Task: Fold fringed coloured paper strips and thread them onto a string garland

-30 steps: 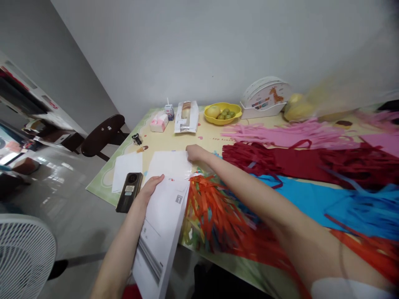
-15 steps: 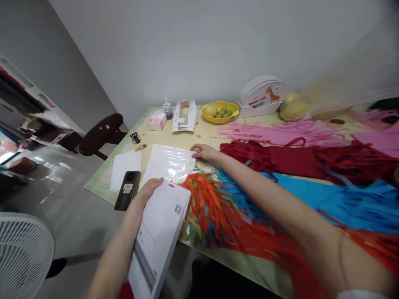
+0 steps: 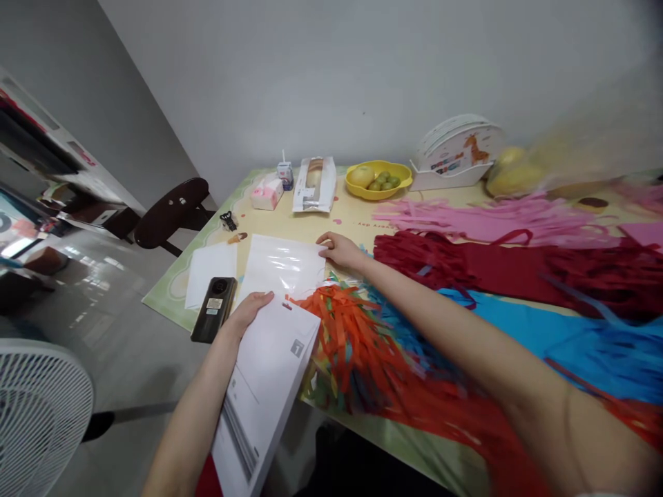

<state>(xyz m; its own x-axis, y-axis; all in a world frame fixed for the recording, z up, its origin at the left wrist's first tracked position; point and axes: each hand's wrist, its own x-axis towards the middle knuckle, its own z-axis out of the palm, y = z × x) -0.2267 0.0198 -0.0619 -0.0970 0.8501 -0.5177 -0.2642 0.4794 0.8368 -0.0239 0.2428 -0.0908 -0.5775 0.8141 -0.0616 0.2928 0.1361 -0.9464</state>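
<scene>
My left hand is closed on the upper edge of a flat white box with a hang slot and a grey "1" label. The box tilts down past the table's front edge. Beyond it lies a glossy clear plastic sleeve over white paper. My right hand pinches the sleeve's far right corner between thumb and fingers. Below my right forearm spreads a bunch of orange and green fabric strips. A dark phone lies left of my left hand, partly over white sheets.
Blue, dark red and pink fringed cloth covers the table's right. A yellow fruit bowl, bread bag, tissue pack and giraffe-print holder stand along the wall. A white fan is at lower left.
The view has shifted slightly, so the things at the back appear a little farther right and higher. Both hands keep the same holds on the box and the sleeve.
</scene>
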